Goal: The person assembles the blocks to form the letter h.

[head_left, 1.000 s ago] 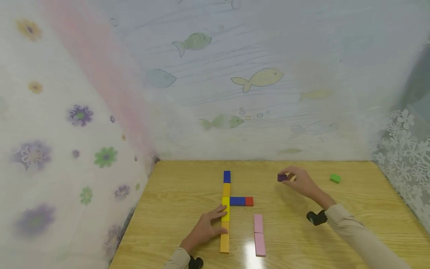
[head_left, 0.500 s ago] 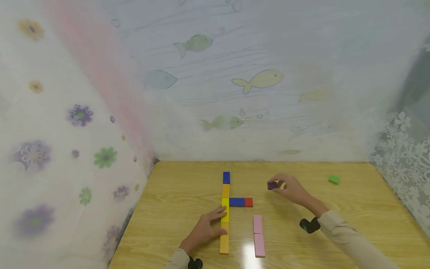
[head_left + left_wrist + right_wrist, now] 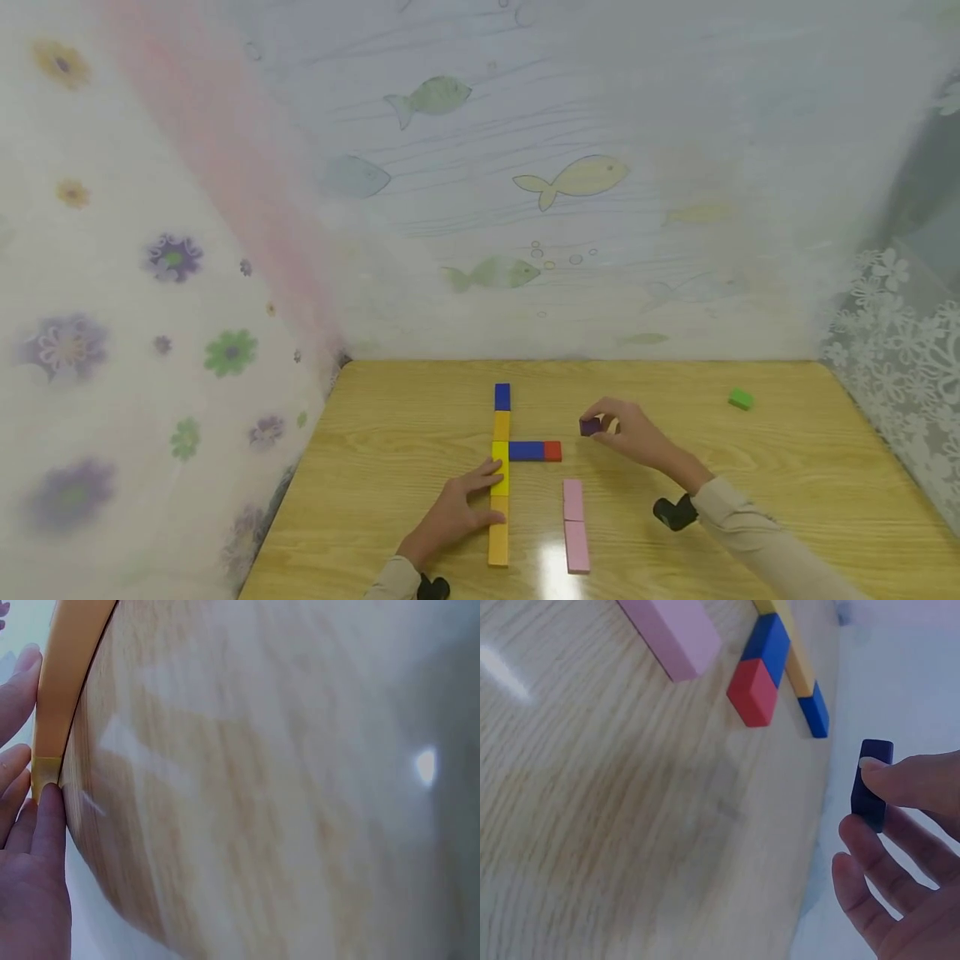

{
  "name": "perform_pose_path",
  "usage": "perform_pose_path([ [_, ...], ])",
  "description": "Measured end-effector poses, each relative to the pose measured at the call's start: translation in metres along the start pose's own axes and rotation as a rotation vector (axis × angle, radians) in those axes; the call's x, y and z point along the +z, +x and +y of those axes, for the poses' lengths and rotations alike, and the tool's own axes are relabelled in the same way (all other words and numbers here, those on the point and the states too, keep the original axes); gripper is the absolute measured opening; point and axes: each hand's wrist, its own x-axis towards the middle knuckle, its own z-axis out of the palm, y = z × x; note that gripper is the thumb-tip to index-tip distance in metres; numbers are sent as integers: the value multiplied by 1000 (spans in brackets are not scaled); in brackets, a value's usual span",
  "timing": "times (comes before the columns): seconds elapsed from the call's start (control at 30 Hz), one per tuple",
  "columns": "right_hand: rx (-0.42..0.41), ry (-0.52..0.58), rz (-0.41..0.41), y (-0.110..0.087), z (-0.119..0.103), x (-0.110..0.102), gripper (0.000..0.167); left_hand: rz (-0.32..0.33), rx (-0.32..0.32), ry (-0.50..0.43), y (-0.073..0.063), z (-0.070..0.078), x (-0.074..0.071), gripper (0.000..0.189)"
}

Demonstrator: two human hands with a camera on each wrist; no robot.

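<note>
My right hand (image 3: 633, 429) pinches a small dark purple block (image 3: 588, 427) between thumb and fingers, above the table and right of the red block (image 3: 552, 451). In the right wrist view that block (image 3: 868, 799) looks nearly black. My left hand (image 3: 453, 510) rests its fingertips against a row of blocks, touching the yellow block (image 3: 501, 450) and the near orange block (image 3: 498, 546). Beyond the yellow one, the row continues with another orange block (image 3: 502, 426) and a blue block (image 3: 502, 397). A second blue block (image 3: 527, 451) branches right from the row, ending in the red block.
Two pink blocks (image 3: 576, 546) lie end to end, right of the row. A green block (image 3: 741, 399) sits at the back right of the wooden table (image 3: 405, 417). Fish-patterned fabric (image 3: 480, 317) hangs behind the table, and flowered fabric (image 3: 225, 433) at the left.
My right hand has carried the purple block left and a little nearer, toward the red block's side. The left hand and the laid blocks have stayed in place.
</note>
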Motion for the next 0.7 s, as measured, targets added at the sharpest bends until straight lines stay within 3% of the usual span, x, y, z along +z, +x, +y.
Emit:
perform_pose_path([
  [0.7,1,71,-21,-3,4,29,24,7,-2,3,-1,3,-2,64],
])
